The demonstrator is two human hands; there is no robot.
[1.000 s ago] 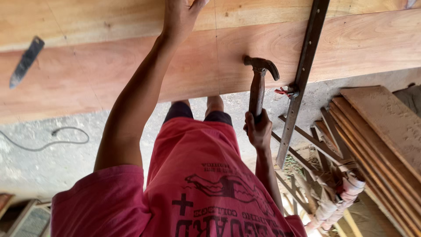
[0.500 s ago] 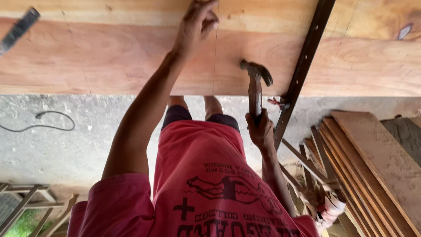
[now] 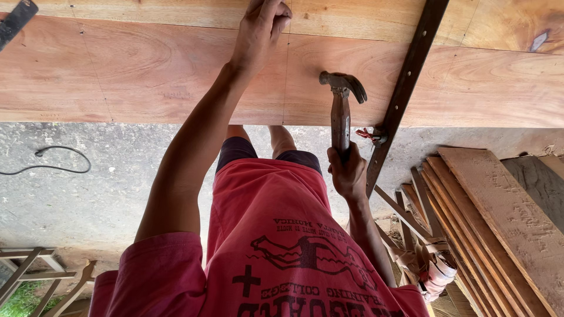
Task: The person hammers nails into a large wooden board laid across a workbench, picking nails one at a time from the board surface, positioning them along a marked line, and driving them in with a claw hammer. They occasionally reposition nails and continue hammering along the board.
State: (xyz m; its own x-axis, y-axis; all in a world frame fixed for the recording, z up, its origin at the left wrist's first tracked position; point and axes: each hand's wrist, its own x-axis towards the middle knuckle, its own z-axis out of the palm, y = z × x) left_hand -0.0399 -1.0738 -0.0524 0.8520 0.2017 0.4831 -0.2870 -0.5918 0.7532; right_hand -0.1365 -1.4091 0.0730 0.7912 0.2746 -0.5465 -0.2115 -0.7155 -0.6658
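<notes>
A wide reddish wooden board [image 3: 147, 70] lies across the view in front of me, with a paler plank [image 3: 364, 17] beyond it. My left hand [image 3: 261, 26] reaches out to the seam between them. Its fingers are bunched together against the wood, and nothing shows between them. My right hand [image 3: 348, 170] grips the wooden handle of a claw hammer [image 3: 341, 100]. The metal hammer head is over the near part of the board, well to the right of my left hand. My red shirt [image 3: 276, 246] fills the bottom of the view.
A dark metal strip [image 3: 405, 88] runs diagonally over the boards, right of the hammer. Several planks [image 3: 487, 217] are stacked at the right on the concrete floor [image 3: 106, 194]. There is a black cable [image 3: 59, 161] at the left and wooden frames [image 3: 35, 270] at the lower left.
The view has tilted further along the boards, so my left hand now shows whole. The hammer stays gripped in my right hand, its head a little higher over the board.
</notes>
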